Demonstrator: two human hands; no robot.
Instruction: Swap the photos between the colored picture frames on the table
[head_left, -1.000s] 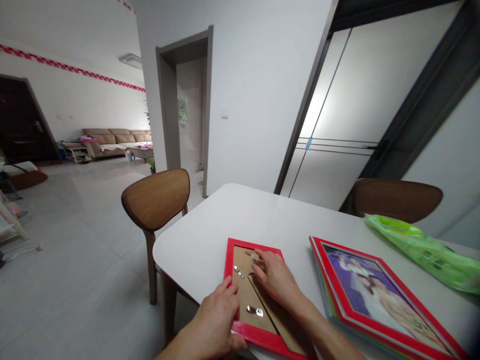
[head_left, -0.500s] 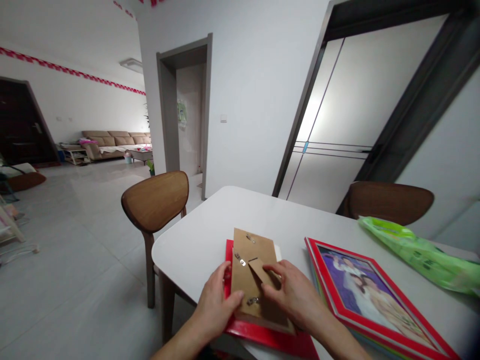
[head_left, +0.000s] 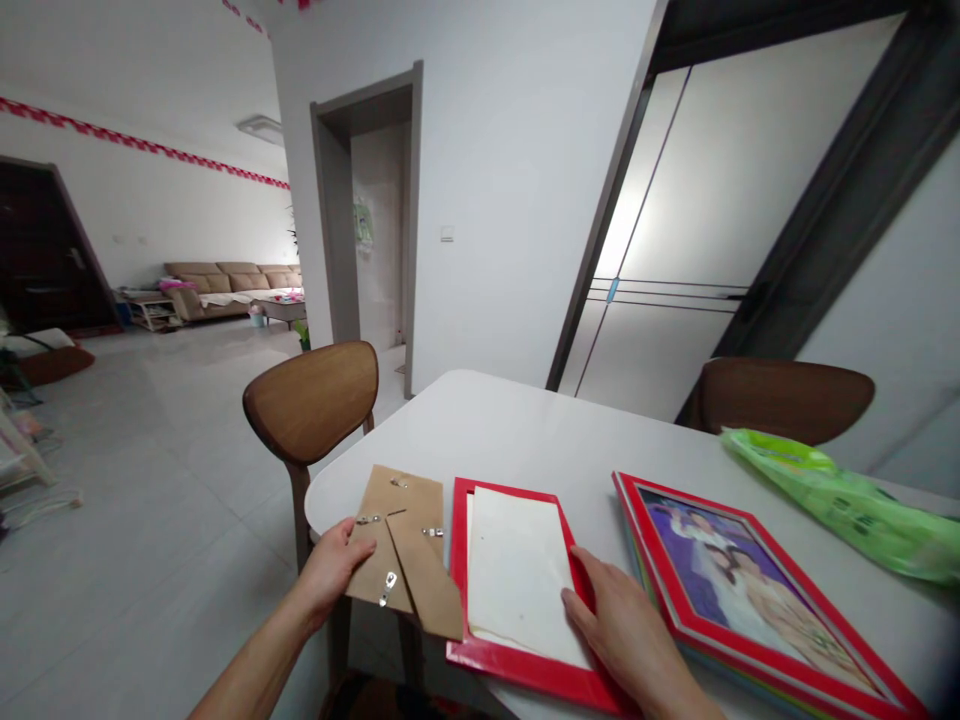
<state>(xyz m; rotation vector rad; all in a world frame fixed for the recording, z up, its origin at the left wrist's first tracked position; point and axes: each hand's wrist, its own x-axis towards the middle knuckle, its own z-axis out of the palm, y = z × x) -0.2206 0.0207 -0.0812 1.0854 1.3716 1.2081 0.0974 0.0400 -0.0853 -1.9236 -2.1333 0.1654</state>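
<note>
A red picture frame (head_left: 525, 678) lies face down near the front edge of the white table (head_left: 525, 430). Inside it a white sheet (head_left: 517, 570) shows, with no backing over it. My left hand (head_left: 330, 566) grips the brown cardboard backing board (head_left: 397, 545) by its left edge, at the table's left corner beside the frame. The board carries small metal clips and a folding stand flap. My right hand (head_left: 619, 630) rests on the frame's right side, fingers laid flat at the sheet's edge.
To the right lies a stack of red-framed photos (head_left: 739, 590), face up. A green plastic packet (head_left: 840, 500) lies at the far right. Two wooden chairs stand at the table, one left (head_left: 311, 400), one behind (head_left: 780, 400). Open tiled floor stretches left.
The backing board was lifted out of the red frame and carried left by my left hand, uncovering the white sheet. My right hand let go of the board and settled on the frame.
</note>
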